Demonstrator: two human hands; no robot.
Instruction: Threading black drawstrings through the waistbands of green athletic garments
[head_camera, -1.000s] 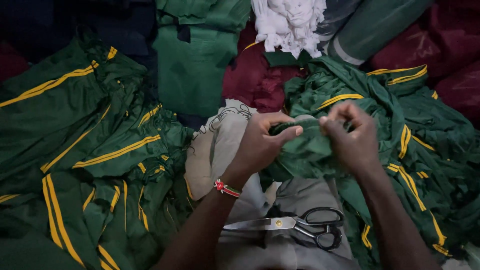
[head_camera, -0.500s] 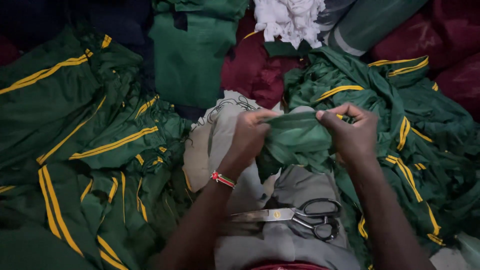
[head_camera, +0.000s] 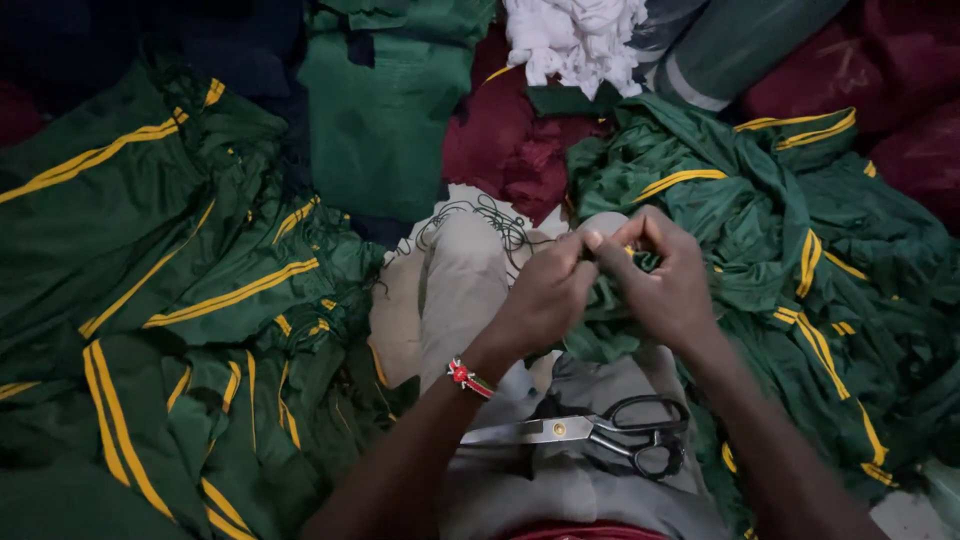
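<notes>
Heaps of green garments with yellow stripes (head_camera: 200, 290) surround my lap, maroon cloth (head_camera: 500, 140) and white rags (head_camera: 575, 35) beyond. My left hand (head_camera: 545, 300) and right hand (head_camera: 660, 285) both pinch a fold of the green garment (head_camera: 740, 220) over my knees, each grip pressed tight on fabric. Tailor's scissors (head_camera: 600, 435) lie untouched on my lap; the left pile looks finished, no containers visible

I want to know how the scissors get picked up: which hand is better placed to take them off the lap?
Probably the right hand: the scissors' black handles point toward its side.
</notes>
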